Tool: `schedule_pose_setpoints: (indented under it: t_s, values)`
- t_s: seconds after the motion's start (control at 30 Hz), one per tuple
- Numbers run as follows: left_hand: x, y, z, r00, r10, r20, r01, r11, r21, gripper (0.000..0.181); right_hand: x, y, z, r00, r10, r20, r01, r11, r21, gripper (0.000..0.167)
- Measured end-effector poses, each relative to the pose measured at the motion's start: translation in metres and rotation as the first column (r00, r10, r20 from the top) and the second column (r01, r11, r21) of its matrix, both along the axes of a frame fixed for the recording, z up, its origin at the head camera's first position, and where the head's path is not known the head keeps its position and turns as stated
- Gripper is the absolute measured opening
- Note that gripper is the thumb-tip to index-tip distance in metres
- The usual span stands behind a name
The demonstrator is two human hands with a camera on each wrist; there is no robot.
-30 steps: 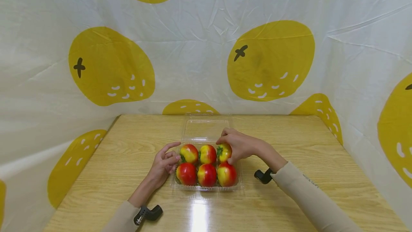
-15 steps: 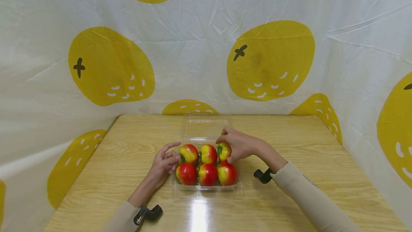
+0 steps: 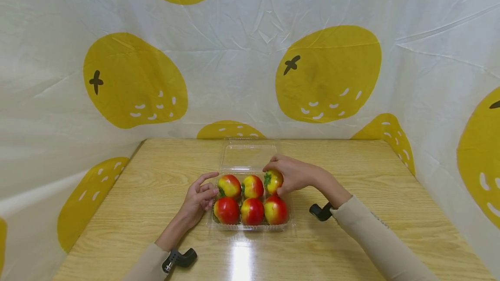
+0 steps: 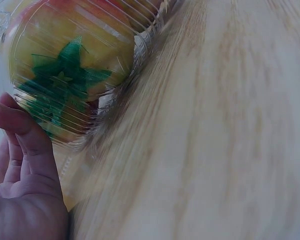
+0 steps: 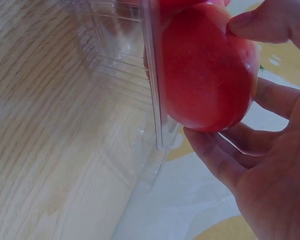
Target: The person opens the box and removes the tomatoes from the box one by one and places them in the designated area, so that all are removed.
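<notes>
The right hand (image 3: 295,175) is pinching with its fingers a red-yellow fruit (image 3: 274,182) at the far right corner of the clear box (image 3: 250,228); the left hand (image 3: 196,199) is resting beside the left wall, its fingers loosely spread.

Six fruits (image 3: 252,211), one clear container (image 3: 250,228), one table (image 3: 164,159)

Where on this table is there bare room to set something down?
The table is bare left of the left hand, right of the right sleeve, and between the sleeves in front of the clear box. The box is crowded: six fruits sit close, the right hand gripping one.
</notes>
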State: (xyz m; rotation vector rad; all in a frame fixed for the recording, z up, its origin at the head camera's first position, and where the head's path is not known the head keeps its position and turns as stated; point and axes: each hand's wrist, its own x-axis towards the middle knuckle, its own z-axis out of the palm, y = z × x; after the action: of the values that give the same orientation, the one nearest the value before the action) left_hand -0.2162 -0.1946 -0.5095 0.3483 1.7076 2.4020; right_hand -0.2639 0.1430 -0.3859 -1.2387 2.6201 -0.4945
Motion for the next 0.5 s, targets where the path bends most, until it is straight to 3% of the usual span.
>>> schedule_pose_setpoints:
  t_s: [0.5]
  values:
    - [0.0002,-0.0004,-0.0015,1.000,-0.002,-0.011,0.002,1.000,-0.002,0.054,0.0058,0.0018,0.0069,0.999,-0.038,0.018,0.038,0.999,-0.007,0.064]
